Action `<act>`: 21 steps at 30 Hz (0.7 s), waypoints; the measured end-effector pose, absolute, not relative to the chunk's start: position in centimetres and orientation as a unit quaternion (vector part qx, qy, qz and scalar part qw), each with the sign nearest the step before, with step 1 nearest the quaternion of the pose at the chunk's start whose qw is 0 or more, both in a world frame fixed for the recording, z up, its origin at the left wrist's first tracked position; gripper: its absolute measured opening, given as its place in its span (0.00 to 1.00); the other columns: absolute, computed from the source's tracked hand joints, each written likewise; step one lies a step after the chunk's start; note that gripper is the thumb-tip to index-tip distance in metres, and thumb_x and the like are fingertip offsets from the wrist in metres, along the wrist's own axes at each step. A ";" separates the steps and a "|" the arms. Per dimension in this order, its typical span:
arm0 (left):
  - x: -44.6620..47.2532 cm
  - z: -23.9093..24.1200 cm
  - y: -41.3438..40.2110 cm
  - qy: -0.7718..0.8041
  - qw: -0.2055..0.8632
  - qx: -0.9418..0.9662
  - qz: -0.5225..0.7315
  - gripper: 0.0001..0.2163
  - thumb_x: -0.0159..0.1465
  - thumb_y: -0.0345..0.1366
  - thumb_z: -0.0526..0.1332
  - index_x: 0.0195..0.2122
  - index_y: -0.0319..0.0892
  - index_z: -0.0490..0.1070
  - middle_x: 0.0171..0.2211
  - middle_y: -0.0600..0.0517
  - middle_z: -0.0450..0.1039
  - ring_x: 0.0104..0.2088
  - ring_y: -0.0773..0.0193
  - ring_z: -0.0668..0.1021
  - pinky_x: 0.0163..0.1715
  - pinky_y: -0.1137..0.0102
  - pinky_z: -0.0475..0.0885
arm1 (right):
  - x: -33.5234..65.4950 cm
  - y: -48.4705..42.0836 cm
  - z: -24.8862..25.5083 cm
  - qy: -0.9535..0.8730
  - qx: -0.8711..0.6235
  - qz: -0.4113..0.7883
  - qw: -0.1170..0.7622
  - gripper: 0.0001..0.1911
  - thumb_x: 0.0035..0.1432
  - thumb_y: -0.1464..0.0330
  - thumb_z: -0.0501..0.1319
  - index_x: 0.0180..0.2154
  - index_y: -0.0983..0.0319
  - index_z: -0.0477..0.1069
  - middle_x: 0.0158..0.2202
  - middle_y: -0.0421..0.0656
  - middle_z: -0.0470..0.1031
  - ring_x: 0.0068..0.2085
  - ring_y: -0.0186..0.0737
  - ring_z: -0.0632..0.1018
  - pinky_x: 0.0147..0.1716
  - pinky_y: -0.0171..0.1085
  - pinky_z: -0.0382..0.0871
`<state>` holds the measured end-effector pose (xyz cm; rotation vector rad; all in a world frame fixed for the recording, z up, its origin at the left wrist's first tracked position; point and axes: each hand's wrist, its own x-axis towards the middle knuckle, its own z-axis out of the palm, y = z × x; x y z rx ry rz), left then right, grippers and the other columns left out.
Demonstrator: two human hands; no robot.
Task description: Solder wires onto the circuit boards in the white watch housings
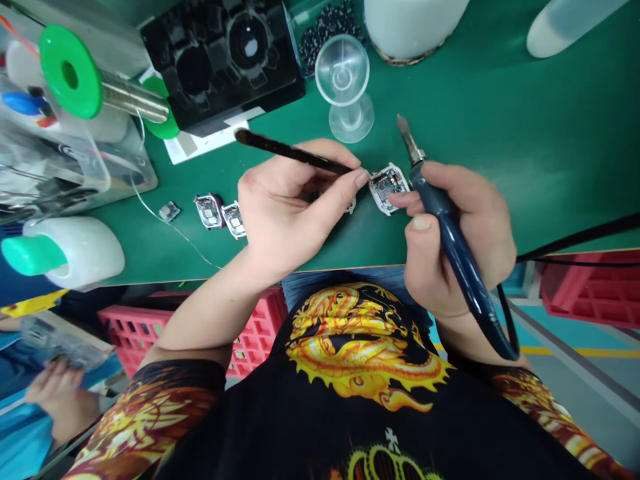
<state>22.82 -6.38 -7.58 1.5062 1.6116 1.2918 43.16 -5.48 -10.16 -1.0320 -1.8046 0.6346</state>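
My left hand (293, 200) is closed in a pinch on a thin dark brush (290, 151), whose working end meets a small white-framed circuit board (387, 187). My right hand (457, 233) is wrapped round a blue-handled soldering iron (450, 233); its metal tip (407, 140) points up and away from me, and the forefinger also touches the board's right edge. The board lies between both hands near the green mat's front edge.
Three more small boards (209, 211) lie left of my left hand. A black moulded tray (220, 57), a clear funnel-like stand (345, 87), a solder spool with green flanges (100, 90) and a white bottle (70, 250) crowd the back and left. Red crates (590, 287) sit below. Another person's hand (57, 393) shows at lower left.
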 end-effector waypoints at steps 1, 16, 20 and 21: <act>22.9 -7.6 -6.4 0.601 0.295 0.558 0.490 0.08 0.70 0.46 0.77 0.41 0.48 0.86 0.37 0.56 0.85 0.30 0.71 0.83 0.29 0.73 0.80 | 43.2 -5.5 -10.1 -0.736 -0.419 0.259 0.465 0.21 0.75 0.66 0.61 0.66 0.53 0.74 0.46 0.42 0.86 0.48 0.47 0.86 0.56 0.51 0.84; 22.4 -7.6 -6.3 0.574 0.319 0.563 0.502 0.08 0.70 0.45 0.77 0.43 0.49 0.86 0.39 0.55 0.87 0.33 0.67 0.86 0.30 0.71 0.83 | 43.0 -5.7 -10.6 -0.715 -0.432 0.271 0.477 0.20 0.75 0.63 0.62 0.65 0.52 0.75 0.44 0.42 0.86 0.46 0.48 0.86 0.55 0.54 0.84; 22.3 -7.7 -6.4 0.577 0.329 0.554 0.502 0.08 0.70 0.45 0.77 0.43 0.48 0.86 0.40 0.53 0.87 0.34 0.66 0.86 0.33 0.70 0.84 | 43.0 -5.7 -10.9 -0.711 -0.431 0.280 0.480 0.21 0.75 0.62 0.62 0.66 0.54 0.74 0.46 0.42 0.86 0.44 0.47 0.87 0.53 0.53 0.84; 22.2 -7.7 -6.5 0.577 0.332 0.551 0.503 0.08 0.70 0.45 0.77 0.43 0.48 0.86 0.40 0.53 0.87 0.35 0.65 0.87 0.33 0.70 0.84 | 43.0 -5.7 -10.9 -0.709 -0.430 0.283 0.482 0.21 0.75 0.62 0.62 0.66 0.54 0.74 0.47 0.42 0.86 0.44 0.47 0.87 0.52 0.53 0.84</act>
